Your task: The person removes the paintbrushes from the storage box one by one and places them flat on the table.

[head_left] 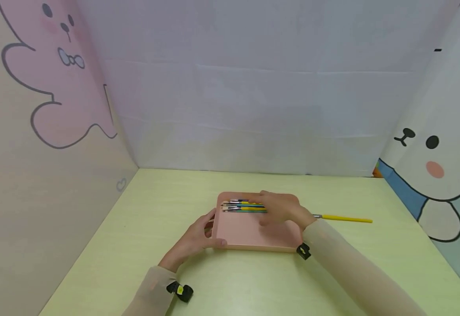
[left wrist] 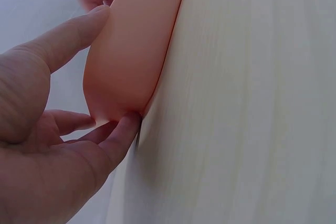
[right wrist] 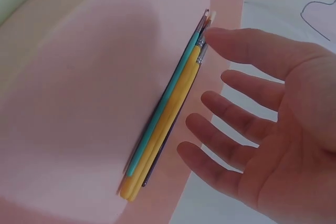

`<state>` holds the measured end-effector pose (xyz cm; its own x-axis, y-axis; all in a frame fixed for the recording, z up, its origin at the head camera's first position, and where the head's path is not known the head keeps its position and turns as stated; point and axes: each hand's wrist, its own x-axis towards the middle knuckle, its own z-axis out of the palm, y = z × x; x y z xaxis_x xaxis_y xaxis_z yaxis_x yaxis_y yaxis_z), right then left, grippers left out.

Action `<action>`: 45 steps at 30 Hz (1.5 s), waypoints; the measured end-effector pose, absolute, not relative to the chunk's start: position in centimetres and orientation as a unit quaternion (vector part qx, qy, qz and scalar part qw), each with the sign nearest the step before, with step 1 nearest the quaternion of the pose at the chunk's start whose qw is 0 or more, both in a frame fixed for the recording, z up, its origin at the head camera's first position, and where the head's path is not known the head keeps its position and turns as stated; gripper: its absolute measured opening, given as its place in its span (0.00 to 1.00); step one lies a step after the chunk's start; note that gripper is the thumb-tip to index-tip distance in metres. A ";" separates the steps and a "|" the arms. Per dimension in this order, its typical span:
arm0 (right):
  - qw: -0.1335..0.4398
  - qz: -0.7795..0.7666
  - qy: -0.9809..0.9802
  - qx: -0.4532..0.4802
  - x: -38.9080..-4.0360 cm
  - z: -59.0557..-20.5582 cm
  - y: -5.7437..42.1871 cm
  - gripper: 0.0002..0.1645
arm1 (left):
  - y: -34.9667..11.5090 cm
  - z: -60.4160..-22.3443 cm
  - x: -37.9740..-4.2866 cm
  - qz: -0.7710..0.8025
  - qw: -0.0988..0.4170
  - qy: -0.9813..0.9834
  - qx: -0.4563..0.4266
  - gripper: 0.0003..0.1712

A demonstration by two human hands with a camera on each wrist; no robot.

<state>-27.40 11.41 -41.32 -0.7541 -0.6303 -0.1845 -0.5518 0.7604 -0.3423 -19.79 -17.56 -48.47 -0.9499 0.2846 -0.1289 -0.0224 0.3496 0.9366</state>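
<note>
Pale table [head_left: 166, 193], hands [head_left: 194, 237] [head_left: 279, 208] at pink tray [head_left: 241, 232] of slim paintbrushes [right wrist: 167, 111]

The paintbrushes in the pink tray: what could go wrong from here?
The right hand might nudge the loose paintbrushes close to its fingers out of line. A sudden tug by the left hand, at the corner of the pink tray, could make them slide. Outside the tray, the right sleeve could roll the yellow-handled paintbrush lying near it.
</note>
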 end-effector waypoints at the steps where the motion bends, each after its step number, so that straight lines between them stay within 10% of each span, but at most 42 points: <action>1: 0.150 -0.134 0.924 -0.327 -27.5 -41.3 11.3 0.40 | -17.5 -48.5 -19.8 0.563 0.137 0.811 0.081 0.66; 45: 0.201 -0.153 0.907 -0.337 -28.0 -42.2 9.6 0.24 | -17.2 -48.2 -19.2 0.565 0.138 0.810 0.074 0.65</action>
<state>-28.01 9.63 -42.24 -0.6923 -0.6727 -0.2610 -0.5501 0.7261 -0.4125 -19.16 -17.25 -48.24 -0.9508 0.2762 -0.1403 -0.0366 0.3496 0.9362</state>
